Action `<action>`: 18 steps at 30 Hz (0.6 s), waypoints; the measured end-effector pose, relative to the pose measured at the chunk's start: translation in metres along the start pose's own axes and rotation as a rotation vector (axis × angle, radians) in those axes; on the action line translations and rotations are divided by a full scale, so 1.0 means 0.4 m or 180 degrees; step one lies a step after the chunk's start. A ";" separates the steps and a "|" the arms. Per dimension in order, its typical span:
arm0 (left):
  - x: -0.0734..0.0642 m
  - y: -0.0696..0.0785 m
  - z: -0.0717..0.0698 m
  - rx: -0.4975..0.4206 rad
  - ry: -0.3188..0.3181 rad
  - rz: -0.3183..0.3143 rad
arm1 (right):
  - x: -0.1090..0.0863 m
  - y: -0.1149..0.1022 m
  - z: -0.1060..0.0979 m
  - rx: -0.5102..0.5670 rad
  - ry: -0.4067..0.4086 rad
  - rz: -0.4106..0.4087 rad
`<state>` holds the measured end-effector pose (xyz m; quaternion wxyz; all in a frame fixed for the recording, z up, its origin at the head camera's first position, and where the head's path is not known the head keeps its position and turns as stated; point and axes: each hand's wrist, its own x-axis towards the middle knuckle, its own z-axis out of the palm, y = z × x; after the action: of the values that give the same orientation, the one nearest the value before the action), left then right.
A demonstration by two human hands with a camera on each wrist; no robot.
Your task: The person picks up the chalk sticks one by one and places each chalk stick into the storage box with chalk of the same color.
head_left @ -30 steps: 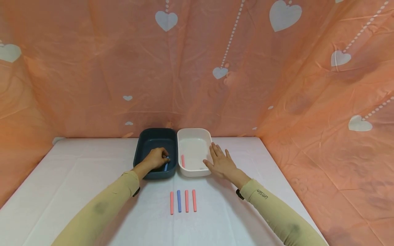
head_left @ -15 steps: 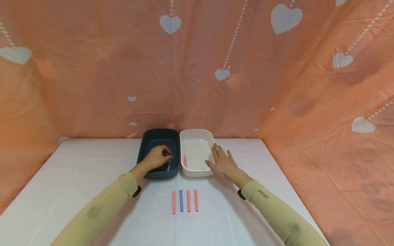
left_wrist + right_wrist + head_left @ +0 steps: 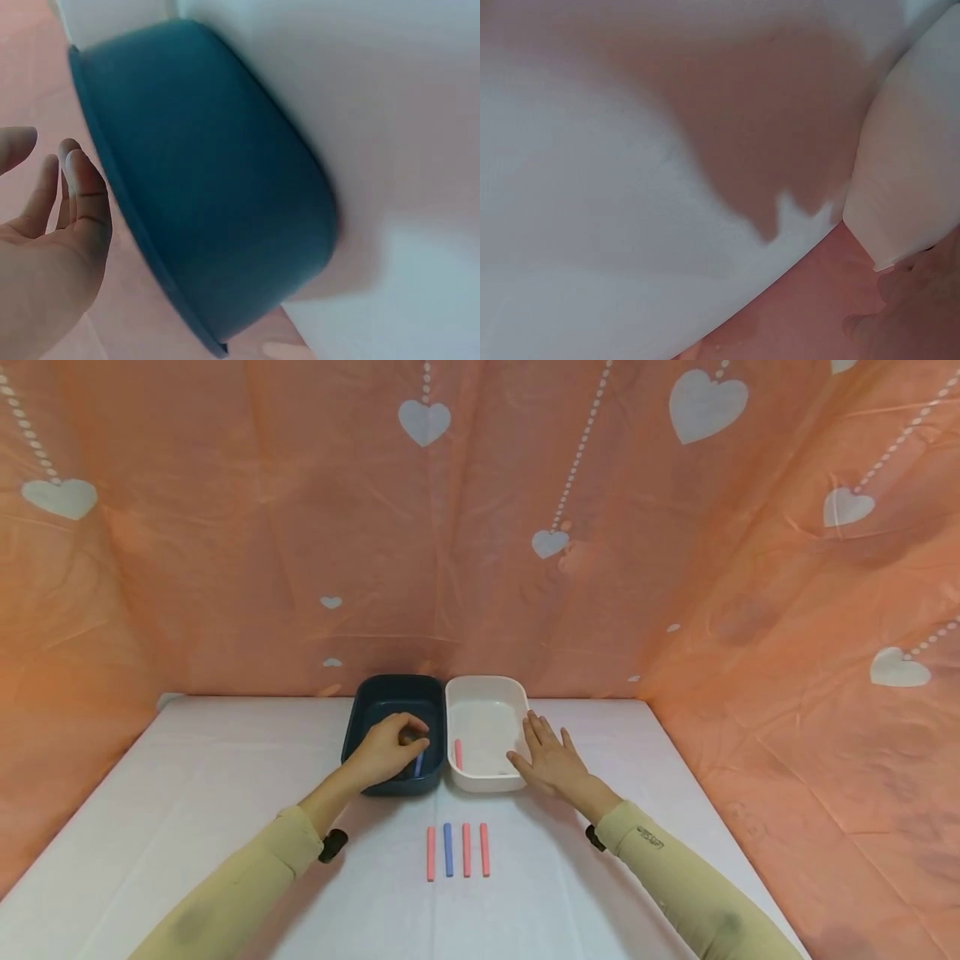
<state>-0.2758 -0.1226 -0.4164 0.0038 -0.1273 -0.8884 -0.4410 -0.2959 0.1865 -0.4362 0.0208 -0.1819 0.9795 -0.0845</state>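
My left hand (image 3: 384, 752) hovers over the dark blue tray (image 3: 351, 720), its thumb and bent fingers apart with nothing between them. Beneath its fingertips a blue chalk stick (image 3: 419, 766) lies in that tray. The left wrist view shows the same hand (image 3: 64, 232) just past the rim of the tray (image 3: 202, 187). Fingers straight, my right hand (image 3: 557, 766) lies at the right rim of the white tray (image 3: 487, 783); in the right wrist view only part of this hand (image 3: 911, 315) shows. A pink chalk stick (image 3: 458, 754) is inside the white tray.
In front of the trays, a row of chalk sticks lies on the white tablecloth (image 3: 600, 902): a pink one (image 3: 431, 853), a blue one (image 3: 448, 850) and two more pink ones (image 3: 476, 850). An orange curtain (image 3: 480, 593) with hearts hangs behind the trays.
The left thumb and fingers have let go of the blue chalk stick, leaving it in the dark tray, and the hand has risen slightly. The right hand stays at the white tray.
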 end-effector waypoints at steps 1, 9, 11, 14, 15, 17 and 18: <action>-0.007 0.005 0.003 -0.0029 0.0004 -0.0004 | -0.001 0.001 0.001 0.0000 0.0006 0.0000; -0.062 0.040 0.024 -0.0032 0.0158 0.0233 | -0.003 0.005 0.001 0.0013 0.0034 -0.0033; -0.076 0.048 0.031 -0.0037 0.0186 0.0267 | -0.004 0.005 0.000 0.0012 0.0032 -0.0038; -0.097 0.055 0.042 -0.0053 0.0198 0.0281 | -0.006 0.005 0.000 0.0026 0.0035 -0.0046; -0.104 0.056 0.046 -0.0069 0.0201 0.0283 | -0.006 0.006 0.000 0.0024 0.0033 -0.0050; -0.119 0.057 0.054 -0.0121 0.0206 0.0294 | -0.007 0.007 0.002 0.0021 0.0030 -0.0053; -0.126 0.056 0.059 -0.0141 0.0207 0.0310 | -0.007 0.008 0.003 0.0018 0.0032 -0.0057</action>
<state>-0.2195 -0.1024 -0.4193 0.0514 -0.1560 -0.8706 -0.4637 -0.2945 0.1901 -0.4380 0.0155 -0.1902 0.9776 -0.0883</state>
